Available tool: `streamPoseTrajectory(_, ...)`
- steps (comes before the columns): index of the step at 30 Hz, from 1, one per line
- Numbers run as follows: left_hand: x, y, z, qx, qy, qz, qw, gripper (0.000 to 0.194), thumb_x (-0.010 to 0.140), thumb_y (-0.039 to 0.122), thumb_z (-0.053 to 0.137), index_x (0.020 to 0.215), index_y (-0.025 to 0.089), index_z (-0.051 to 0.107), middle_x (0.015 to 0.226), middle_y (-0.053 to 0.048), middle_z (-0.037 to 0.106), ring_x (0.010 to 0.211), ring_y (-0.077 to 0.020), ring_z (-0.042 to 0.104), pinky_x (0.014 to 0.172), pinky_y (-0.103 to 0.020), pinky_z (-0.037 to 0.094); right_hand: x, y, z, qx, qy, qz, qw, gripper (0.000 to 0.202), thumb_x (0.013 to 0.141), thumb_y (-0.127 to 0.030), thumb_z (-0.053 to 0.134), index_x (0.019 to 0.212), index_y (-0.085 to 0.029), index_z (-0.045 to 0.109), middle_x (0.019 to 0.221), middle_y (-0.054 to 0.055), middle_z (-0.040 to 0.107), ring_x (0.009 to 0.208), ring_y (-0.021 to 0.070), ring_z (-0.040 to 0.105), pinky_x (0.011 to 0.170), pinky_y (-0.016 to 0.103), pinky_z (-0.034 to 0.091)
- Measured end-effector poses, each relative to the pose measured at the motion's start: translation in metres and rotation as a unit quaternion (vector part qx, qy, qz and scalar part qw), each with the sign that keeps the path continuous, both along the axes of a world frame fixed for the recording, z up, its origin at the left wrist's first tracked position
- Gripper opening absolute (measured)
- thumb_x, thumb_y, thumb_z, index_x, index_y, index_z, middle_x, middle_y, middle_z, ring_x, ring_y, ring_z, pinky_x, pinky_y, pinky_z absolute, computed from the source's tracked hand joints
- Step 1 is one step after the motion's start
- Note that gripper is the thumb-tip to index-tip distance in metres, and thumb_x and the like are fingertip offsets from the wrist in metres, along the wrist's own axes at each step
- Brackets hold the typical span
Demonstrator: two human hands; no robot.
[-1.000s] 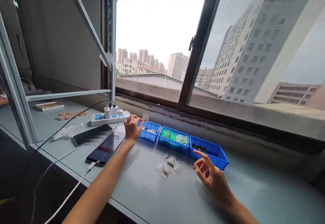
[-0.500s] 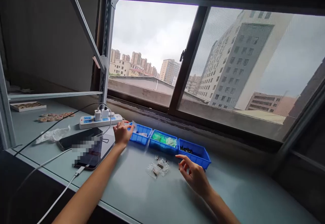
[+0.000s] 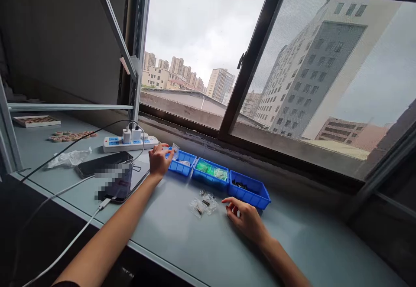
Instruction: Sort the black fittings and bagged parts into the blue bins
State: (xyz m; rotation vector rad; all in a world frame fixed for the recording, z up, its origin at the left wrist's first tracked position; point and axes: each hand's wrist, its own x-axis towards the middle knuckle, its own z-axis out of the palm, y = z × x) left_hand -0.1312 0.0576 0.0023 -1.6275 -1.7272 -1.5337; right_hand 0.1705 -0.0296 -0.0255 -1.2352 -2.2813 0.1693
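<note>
My left hand [image 3: 159,161] pinches a small clear plastic bag [image 3: 176,149] over the left blue bin [image 3: 179,169], which holds more clear bags. The middle blue bin [image 3: 209,181] contains green-tinted and clear packets. Black pieces lie in the right blue bin [image 3: 251,200]. In front of the bins, several clear bags with small dark metal-looking parts [image 3: 204,204] rest in a loose cluster on the table. Just right of them is my right hand [image 3: 245,220], its fingers bent but apart, holding nothing.
Left on the table [image 3: 169,239] are a power strip [image 3: 108,147] with plugs, two phones, cables, crumpled clear plastic [image 3: 71,158] and round wooden-looking pieces [image 3: 66,136]. A white box [image 3: 37,123] stands farther left. Metal posts and a window frame border the table.
The camera view has tilted slightly. My left hand keeps the small bag at the left bin. My right hand has shifted a little left, closer to the loose bags.
</note>
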Motion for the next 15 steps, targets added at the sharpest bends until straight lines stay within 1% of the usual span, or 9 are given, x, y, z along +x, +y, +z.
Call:
streamPoseTrajectory(4, -0.001, 0.005, 0.001, -0.011, -0.006, 0.000, 1.000, 0.023, 0.080, 0.031, 0.053, 0.065, 0.021, 0.068, 0.102, -0.008, 0.066, 0.089, -0.0262, 0.057, 0.080, -0.040, 0.036, 0.000, -0.001, -0.001, -0.016, 0.006, 0.000, 1.000, 0.025, 0.082, -0.023, 0.042, 0.092, -0.020, 0.065, 0.069, 0.001, 0.066, 0.055, 0.0147, 0.060, 0.056, 0.026, 0.048)
streamPoseTrajectory(10, -0.001, 0.014, 0.001, -0.030, -0.003, 0.014, 0.999, 0.022, 0.078, 0.028, 0.055, 0.061, 0.021, 0.068, 0.097, -0.009, 0.067, 0.092, -0.0274, 0.056, 0.083, -0.043, 0.035, 0.001, -0.001, -0.002, -0.037, -0.002, 0.004, 0.999, 0.025, 0.083, -0.027, 0.042, 0.091, -0.020, 0.065, 0.067, 0.000, 0.065, 0.056, 0.0143, 0.058, 0.056, 0.026, 0.046)
streamPoseTrajectory(15, -0.002, 0.020, -0.002, -0.073, -0.008, 0.018, 0.997, 0.021, 0.074, 0.026, 0.058, 0.056, 0.018, 0.065, 0.096, -0.011, 0.066, 0.097, -0.0299, 0.054, 0.084, -0.044, 0.034, 0.003, -0.001, -0.002, -0.041, -0.012, -0.006, 0.999, 0.025, 0.084, -0.030, 0.042, 0.092, -0.021, 0.064, 0.067, 0.000, 0.063, 0.055, 0.0135, 0.056, 0.055, 0.026, 0.045)
